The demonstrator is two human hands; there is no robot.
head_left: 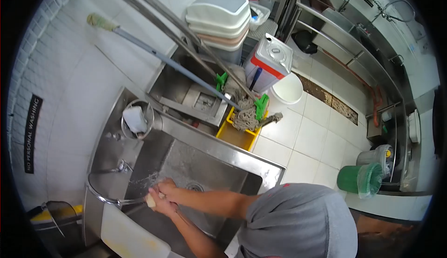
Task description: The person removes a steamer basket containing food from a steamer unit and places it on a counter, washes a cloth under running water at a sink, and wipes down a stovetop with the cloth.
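Both hands over the sink basin (191, 158), close together, just by the end of the curved chrome spout (96, 190). Thing in play: small pale piece (150, 200), at the fingers of the left hand (163, 205), spout side. Left grip looks closed on it; most of it is covered by the fingers, so can't call its shape or material. Right hand (166, 186) is up against the left, fingers overlapping; right grip: can't tell. Water splashing next to the hands, blurs that area.

Grey cap (298, 220) fills the bottom, blocks the near part of the sink and the upper ends of both arms. Drain (194, 187) partly behind the right forearm. White board (132, 232) below the spout, cut off at the bottom edge. Metal pot (150, 119) on the back ledge, white item (135, 119) inside, can't identify.

Past the sink: mop head (244, 119) over the yellow bucket (235, 136), hiding part of its rim. Mop poles (160, 13) run out of frame at top. Strainer (60, 211) at lower left, dark, hard to read. Corners black from the lens.
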